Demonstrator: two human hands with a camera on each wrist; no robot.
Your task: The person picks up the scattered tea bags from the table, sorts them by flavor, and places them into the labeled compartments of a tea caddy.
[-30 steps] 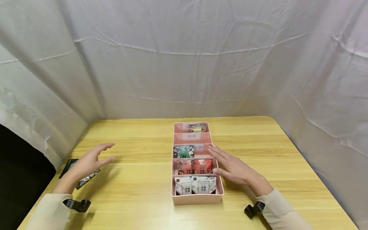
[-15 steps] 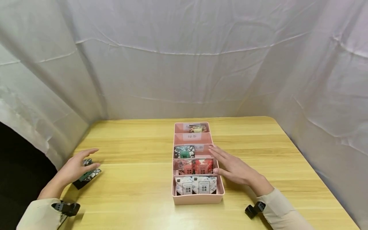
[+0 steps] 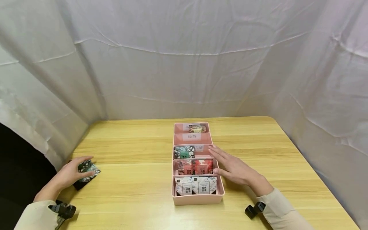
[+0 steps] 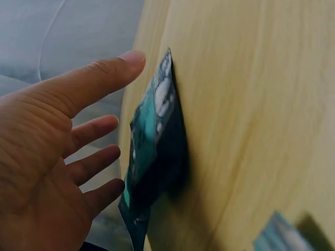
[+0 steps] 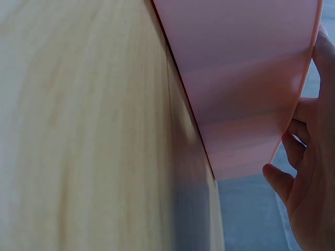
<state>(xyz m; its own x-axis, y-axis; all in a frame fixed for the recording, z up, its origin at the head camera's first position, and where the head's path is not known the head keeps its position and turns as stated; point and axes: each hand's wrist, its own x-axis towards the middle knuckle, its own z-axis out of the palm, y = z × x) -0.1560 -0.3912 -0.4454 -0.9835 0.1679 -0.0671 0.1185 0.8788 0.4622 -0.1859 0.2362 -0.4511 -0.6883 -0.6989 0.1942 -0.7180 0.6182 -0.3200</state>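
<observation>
At the table's left, my left hand (image 3: 66, 175) hovers with fingers apart over dark floral tea sachets (image 3: 91, 171) with green labels. Seen from the left wrist, one tea sachet (image 4: 157, 130) stands tilted just beyond the fingertips; touching cannot be told. My right hand (image 3: 238, 171) rests its fingers on the right rim of a pink divided box (image 3: 198, 200). In the box are white sachets (image 3: 203, 185) in front, red sachets (image 3: 202, 166) behind, then a green-labelled sachet (image 3: 184, 152), and a yellow-labelled sachet (image 3: 197, 128) at the back.
Partly hidden under the left wrist lies another packet (image 3: 59, 222), a corner of which shows in the left wrist view. Paper labels (image 3: 192, 136) mark the box compartments. Pale cloth (image 3: 178, 64) hangs behind and beside the wooden table (image 3: 132, 185).
My left hand has moved left and down to the tea sachets, its thumb and fingers now over them. The right hand and the box have stayed in place.
</observation>
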